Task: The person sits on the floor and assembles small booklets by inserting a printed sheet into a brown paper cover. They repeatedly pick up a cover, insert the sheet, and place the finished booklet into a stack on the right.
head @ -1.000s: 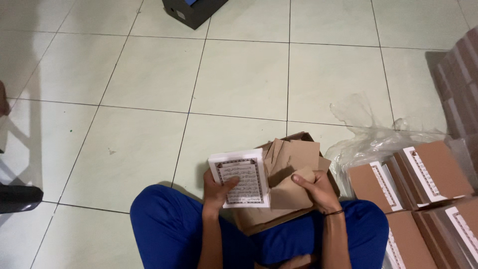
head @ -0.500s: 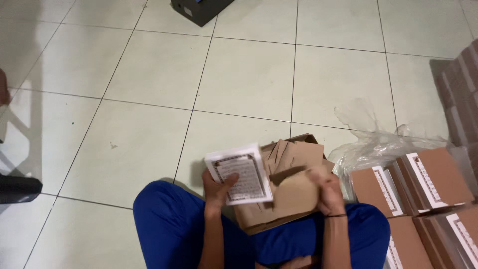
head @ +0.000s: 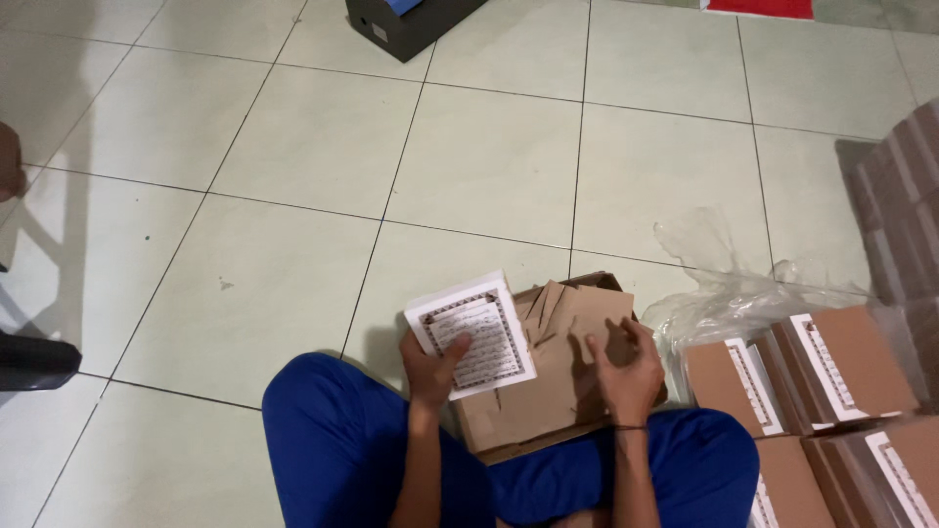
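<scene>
The tiled floor fills most of the view, with a person sitting cross-legged on it in blue trousers. To the right lie stacks of brown packed boxes with white labels, and behind them crumpled clear plastic wrap. A dark box sits at the top edge.

On the lap rests a pile of flat brown cardboard sleeves, still unfolded. The left hand has its grip closed around a white booklet with a printed bordered page, held tilted just above the left side of the cardboard. The right hand rests on the top cardboard sleeve with fingers spread loosely, grasping nothing that can be seen.

Judging by the layout, many boxes to the right are already packed, while the booklet in hand is not yet inside any sleeve and the lap pile remains to be used.

Compared with a second ago, the booklet has tipped a little more to the left, and the right hand has moved from the edge of the cardboard further onto its top face. The camera has also tilted slightly, showing more of the floor above.
</scene>
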